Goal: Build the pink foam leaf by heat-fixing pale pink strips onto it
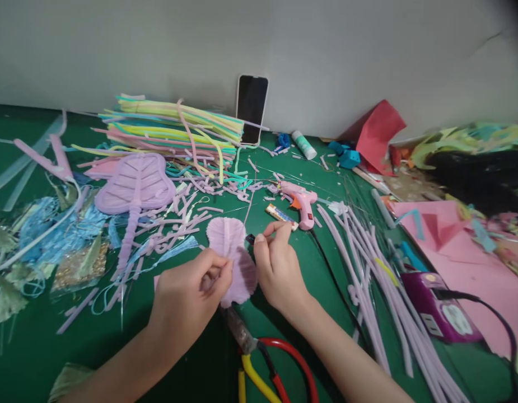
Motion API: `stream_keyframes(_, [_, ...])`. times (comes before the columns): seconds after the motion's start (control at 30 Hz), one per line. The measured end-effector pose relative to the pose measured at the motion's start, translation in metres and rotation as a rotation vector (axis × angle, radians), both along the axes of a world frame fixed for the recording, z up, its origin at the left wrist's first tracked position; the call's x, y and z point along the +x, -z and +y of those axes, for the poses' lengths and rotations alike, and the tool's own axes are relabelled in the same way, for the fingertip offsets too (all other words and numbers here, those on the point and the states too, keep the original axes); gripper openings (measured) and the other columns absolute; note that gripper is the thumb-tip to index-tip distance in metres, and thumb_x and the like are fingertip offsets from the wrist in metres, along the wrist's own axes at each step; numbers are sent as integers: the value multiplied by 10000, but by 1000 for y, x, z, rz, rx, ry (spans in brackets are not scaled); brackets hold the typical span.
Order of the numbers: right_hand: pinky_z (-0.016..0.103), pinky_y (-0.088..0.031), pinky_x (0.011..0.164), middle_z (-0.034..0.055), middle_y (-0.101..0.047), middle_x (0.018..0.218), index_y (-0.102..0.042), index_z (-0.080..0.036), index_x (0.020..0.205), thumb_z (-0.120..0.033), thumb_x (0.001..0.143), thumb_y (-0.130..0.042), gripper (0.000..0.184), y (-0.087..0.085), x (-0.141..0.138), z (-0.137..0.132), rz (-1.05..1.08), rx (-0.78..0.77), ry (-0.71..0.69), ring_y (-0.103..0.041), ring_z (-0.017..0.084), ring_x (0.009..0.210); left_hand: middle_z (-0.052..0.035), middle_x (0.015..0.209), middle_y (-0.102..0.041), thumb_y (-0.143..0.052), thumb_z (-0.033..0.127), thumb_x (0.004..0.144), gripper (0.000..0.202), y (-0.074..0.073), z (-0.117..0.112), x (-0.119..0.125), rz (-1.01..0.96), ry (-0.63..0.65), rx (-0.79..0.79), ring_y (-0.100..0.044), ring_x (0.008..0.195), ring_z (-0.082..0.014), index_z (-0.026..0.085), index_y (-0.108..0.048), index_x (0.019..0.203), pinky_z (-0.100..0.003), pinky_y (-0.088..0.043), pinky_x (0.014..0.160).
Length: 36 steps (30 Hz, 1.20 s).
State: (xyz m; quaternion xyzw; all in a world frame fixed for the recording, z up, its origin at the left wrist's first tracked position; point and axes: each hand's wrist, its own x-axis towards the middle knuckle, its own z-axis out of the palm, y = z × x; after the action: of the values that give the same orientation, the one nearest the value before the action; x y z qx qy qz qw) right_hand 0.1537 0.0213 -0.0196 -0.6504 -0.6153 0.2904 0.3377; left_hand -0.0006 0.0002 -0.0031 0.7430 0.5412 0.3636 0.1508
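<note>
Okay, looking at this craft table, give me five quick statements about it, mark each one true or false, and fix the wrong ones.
1. The phone stands propped against the wall. True.
2. The pink glue gun is gripped in the right hand. False: the glue gun lies on the green table, beyond the right hand.
3. The left hand is at the small fuzzy lilac piece. True.
4. The tool with red and yellow handles lies against the wall at the back. False: that tool is at the front, between the forearms.
5. The larger lilac fan shape lies to the left of the small fuzzy lilac piece. True.
</note>
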Motion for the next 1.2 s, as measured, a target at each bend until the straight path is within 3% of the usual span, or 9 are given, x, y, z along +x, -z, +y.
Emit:
stream_keyframes(0.3, [258,-246,471,-57,-449,597,-289,-227,917,-306,889,-321,90,-1,-1,-2,-20,2,-11,-424,134,412,91,471,-553,-561,165,821,183,4,-1,0,130,-10,75,-481,402,-36,185,-555,639,-146,-339,447])
stream_keyframes(1.2, [258,-276,481,-54,-462,614,-283,-226,921,-291,894,-330,84,-2,-1,-3,-29,22,-9,-435,133,430,87,460,-564,-542,177,836,196,2,0,1,123,17,33,-494,401,-47,191,-536,641,-152,-350,440])
